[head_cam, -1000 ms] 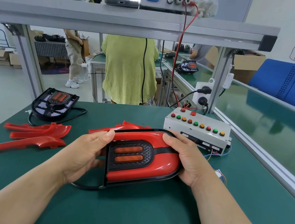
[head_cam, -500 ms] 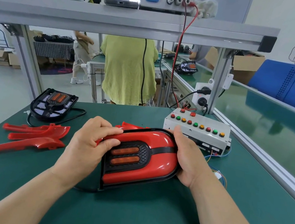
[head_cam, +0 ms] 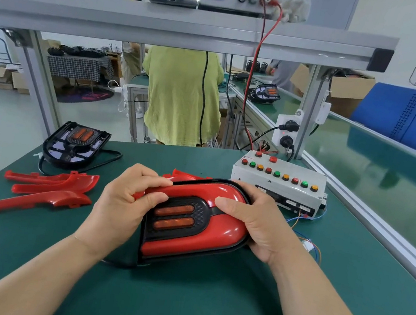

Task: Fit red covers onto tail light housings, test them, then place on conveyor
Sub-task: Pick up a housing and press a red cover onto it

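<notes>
Housing: my tail light housing (head_cam: 178,216) sits in the middle of the green table (head_cam: 181,303), its near edge on the mat, tilted up toward me.
Cover: a red cover (head_cam: 205,245) lies over it, framing the black panel with 2 orange lenses.
Left hand: my left hand (head_cam: 126,199) grips the left end, fingers curled over the cover's top edge.
Right hand: my right hand (head_cam: 254,222) wraps the rounded right end, thumb flat on the red surface.
Cable: a black cable (head_cam: 117,264) shows under the near left corner.
Spare covers: 3 loose red covers (head_cam: 45,188) lie just left of my left hand.
Second housing: a bare housing (head_cam: 76,143) rests at the far left table edge.
Test box: a white test box (head_cam: 277,186) with 11 coloured buttons stands just behind my right hand.
Conveyor: the green conveyor (head_cam: 386,171) runs along the right.
</notes>
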`<state>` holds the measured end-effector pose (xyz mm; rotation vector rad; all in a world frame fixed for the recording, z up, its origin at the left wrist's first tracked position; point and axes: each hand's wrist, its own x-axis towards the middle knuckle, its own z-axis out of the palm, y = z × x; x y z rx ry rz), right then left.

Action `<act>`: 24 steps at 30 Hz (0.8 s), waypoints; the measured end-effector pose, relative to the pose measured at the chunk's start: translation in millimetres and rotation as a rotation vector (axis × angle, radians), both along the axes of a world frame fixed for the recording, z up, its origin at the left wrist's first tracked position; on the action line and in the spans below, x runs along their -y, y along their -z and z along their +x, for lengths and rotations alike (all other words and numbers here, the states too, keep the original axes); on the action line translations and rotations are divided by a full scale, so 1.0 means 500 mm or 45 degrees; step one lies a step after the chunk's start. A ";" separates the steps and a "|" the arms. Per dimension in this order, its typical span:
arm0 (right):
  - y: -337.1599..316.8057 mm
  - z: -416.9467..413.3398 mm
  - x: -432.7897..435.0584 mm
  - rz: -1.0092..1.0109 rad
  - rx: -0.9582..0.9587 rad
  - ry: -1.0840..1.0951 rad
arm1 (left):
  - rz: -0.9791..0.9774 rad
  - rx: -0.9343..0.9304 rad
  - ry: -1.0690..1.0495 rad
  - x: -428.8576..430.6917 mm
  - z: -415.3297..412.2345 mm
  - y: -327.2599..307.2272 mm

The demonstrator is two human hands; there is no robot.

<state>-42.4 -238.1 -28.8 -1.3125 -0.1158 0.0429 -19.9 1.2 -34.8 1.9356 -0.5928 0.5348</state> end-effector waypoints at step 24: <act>0.009 0.015 0.001 -0.031 -0.185 0.089 | 0.384 0.176 -0.103 0.003 -0.011 -0.008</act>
